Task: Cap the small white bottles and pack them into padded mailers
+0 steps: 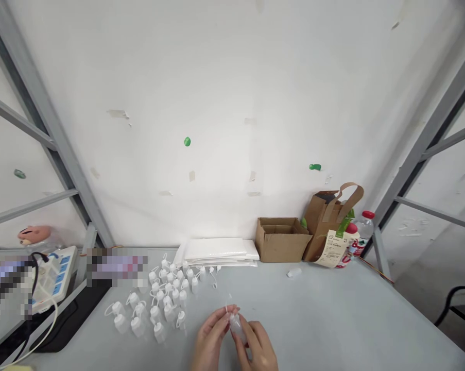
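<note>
A person sits or stands at a grey worktop (332, 319), with both hands brought together near its front edge around one small bottle (236, 325) of cloudy white plastic. The right hand (260, 346) grasps the body of the small bottle between thumb and fingers, while the left hand (210, 337) has its thumb and fingertips pinched at the upper end; a thin white strand (226, 303) sticks up beside those fingertips, and the fingers hide exactly how it joins the bottle. The small bottle is held tilted, its upper end towards the left hand. To the left and farther back stands a loose cluster of similar bottles (168, 299), many with a white loop at the cap, some close together and others spaced apart. At the cluster's back right edge, a few little white pieces (214, 278) with a thin loop lie on the worktop. Behind them, a stack of flat white packs (219, 251) lies near the white wall (217, 77), just beside an open cardboard box (282, 247). Right of the box stand a brown paper bag (313, 226) with a printed slip (334, 250) on its front and a clear bottle with a red cap (365, 226). A small translucent piece (294, 272) lies in front of the box. At far left are a black mat (73, 319) and a white power strip (58, 275) with blue sockets; part of that area is pixelated.
</note>
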A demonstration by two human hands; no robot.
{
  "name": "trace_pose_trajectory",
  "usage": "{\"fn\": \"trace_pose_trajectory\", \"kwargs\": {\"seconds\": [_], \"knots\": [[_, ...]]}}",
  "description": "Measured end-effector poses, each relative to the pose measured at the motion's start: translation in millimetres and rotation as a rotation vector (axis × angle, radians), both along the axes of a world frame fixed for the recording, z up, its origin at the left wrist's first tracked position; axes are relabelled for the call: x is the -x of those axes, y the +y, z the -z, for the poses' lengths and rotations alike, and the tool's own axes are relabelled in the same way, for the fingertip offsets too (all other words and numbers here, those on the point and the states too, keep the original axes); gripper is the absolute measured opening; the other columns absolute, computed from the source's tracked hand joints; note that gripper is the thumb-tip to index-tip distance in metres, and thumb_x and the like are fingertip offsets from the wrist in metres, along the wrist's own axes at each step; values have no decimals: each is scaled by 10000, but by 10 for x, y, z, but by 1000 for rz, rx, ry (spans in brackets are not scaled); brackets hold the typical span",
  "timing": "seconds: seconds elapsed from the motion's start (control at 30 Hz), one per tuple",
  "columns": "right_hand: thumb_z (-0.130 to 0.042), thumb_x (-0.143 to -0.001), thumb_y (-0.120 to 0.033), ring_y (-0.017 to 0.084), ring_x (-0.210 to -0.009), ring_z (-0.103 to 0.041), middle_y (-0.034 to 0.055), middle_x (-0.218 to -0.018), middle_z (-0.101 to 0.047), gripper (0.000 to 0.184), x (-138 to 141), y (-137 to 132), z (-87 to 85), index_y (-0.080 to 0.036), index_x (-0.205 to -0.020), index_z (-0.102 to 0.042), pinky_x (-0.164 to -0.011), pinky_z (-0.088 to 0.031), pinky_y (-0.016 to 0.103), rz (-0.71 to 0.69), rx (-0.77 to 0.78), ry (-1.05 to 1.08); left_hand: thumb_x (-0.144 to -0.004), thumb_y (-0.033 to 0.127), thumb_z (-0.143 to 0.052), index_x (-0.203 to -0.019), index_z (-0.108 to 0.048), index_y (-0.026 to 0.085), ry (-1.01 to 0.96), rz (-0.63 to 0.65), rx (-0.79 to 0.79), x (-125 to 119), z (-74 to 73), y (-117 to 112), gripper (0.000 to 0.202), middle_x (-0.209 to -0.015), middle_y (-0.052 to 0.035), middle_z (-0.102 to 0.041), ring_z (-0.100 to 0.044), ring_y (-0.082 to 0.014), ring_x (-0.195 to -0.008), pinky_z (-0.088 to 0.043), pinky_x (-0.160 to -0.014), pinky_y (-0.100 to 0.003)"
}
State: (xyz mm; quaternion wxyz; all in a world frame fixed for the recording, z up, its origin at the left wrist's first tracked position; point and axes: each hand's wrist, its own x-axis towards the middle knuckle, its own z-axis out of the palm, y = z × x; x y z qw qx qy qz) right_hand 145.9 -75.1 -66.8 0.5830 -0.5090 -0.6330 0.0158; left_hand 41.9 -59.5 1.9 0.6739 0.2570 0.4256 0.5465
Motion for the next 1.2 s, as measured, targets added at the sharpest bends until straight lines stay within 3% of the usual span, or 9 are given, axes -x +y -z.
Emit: {"fn": "trace_pose_trajectory", "kwargs": {"seconds": [0.13,0.3,0.6,1.03,1.2], "knots": [[-468,-880,-330,105,-412,-463,39,-639,-586,289,77,-42,17,-206,-1053,-664,-442,-432,216,22,57,76,-475,393,-800,-746,-742,161,-60,-7,16,-30,-17,-42,362,-949,-134,-721,-571,-328,-1058,-367,-989,-443],[-485,-860,-397,102,-413,-487,30,-618,-586,303,68,-65,-10,-217,-960,-706,-432,-430,206,34,129,171,-481,371,-794,-768,-747,152,-90,16,41,-59,18,-63,365,-959,-144,-717,-541,-335,-1104,-335,-1016,-440],[-449,-882,-390,115,-497,-527,40,-725,-614,327,35,-72,63,-268,-1133,-619,-454,-447,199,-40,96,249,-588,351,-726,-781,-740,154,-79,101,-31,-94,50,-89,277,-953,-132,-717,-577,-313,-1039,-411,-949,-415],[-480,-875,-296,111,-531,-551,12,-655,-572,266,-80,-3,-111,-234,-1076,-641,-502,-491,184,-181,50,26,-550,300,-693,-751,-740,151,-59,-49,33,-118,31,-108,254,-946,-121,-717,-594,-305,-985,-470,-852,-398],[-521,-843,-297,114,-542,-550,9,-658,-562,237,-76,-42,-162,-225,-1005,-679,-514,-482,181,-243,221,118,-563,264,-653,-719,-732,141,-32,-75,19,-153,14,-120,213,-921,-112,-716,-590,-288,-972,-460,-836,-364]]}}
